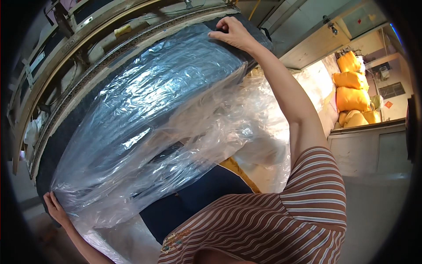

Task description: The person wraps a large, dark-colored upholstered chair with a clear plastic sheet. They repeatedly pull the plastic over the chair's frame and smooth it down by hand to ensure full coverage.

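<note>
A large sheet of clear plastic film [145, 92] lies wrinkled over a dark-covered, long work surface [66, 141], its near part hanging in loose folds toward my body. At the lower left, my left hand [56, 209] grips the film's edge, and creases run together at its fingertips. My right arm reaches to the far right end of the surface. There my right hand [235, 36] rests by the film's corner, fingers curled and a dark gap showing between them and the thumb; no held film can be made out.
A curved rail [83, 79] and a wooden-framed machine part [66, 46] run along the far side. More bunched clear film [272, 105] spreads at right. Beyond an open door [314, 46], stacked yellow bundles [353, 94] stand. Grey cabinets [373, 149] line the right.
</note>
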{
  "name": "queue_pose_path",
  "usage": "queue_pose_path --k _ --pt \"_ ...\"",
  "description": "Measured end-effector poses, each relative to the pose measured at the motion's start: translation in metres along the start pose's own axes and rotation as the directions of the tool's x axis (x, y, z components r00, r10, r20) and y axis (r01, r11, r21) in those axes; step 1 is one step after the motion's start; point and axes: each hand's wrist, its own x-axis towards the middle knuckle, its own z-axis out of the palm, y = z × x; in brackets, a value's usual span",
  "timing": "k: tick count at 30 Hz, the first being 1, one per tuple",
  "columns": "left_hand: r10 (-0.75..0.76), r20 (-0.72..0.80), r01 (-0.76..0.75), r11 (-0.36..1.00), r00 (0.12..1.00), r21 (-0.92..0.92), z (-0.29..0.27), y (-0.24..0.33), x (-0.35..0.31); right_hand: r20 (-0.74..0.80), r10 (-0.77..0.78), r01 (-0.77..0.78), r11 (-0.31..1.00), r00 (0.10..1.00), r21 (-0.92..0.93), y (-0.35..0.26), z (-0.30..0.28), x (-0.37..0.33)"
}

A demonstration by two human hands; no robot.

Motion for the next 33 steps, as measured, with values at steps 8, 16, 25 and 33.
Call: queue_pose_path --k 8,16,25,33 --pt "-0.013 0.041 0.016 0.997 0.999 -0.081 -0.001 -0.003 -0.001 -0.133 0.042 -0.009 0.97 0.99 0.243 -0.002 0.022 0.028" --pt "-0.194 -0.162 0.195 0.981 0.967 -0.012 -0.04 -0.012 -0.032 -0.144 0.02 0.007 0.983 0.989 0.184 -0.046 0.048 0.024" --pt "0.076 -0.099 -0.055 0.978 0.992 0.204 -0.137 0.002 -0.163 -0.067 -0.022 0.031 0.992 0.997 0.126 -0.065 0.055 0.015" --pt "-0.315 -0.32 0.287 0.949 0.894 -0.133 -0.078 0.038 -0.155 -0.148 -0.176 0.23 0.754 0.973 0.615 -0.064 0.047 0.052"
